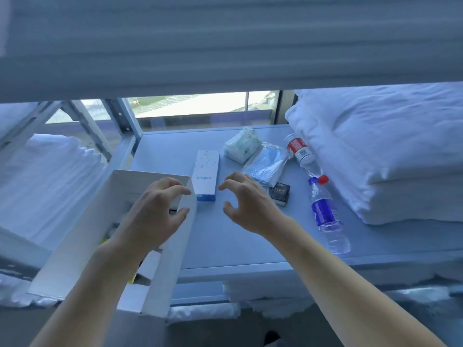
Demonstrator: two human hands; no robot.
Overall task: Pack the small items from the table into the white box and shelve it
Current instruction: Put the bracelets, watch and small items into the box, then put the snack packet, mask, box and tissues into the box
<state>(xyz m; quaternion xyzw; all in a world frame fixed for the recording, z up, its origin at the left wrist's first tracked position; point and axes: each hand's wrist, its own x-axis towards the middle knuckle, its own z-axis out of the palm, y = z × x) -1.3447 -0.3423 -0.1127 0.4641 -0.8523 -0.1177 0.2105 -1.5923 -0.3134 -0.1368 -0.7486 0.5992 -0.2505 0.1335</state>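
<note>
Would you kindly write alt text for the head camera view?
Two bare hands, left and right, hover open either side of a slim white carton on a pale table, the left over an open white box. Behind lie two water bottles, tissues and a plastic bag.

The big open box (75, 236) at the table's left edge is plain white, with a bit of yellow showing inside. The slim carton (206, 175) is white with scattered blue dots, blue lettering and a blue end. The tissue pack (241, 146) is white with a faint green print. One bottle (302, 155) has a red-and-white label and red cap; the other bottle (325, 214) a deep blue label and blue cap. The small packet (280, 194) is black. The table (240, 236) is pale blue-grey, and the bedding (390, 151) is white.
</note>
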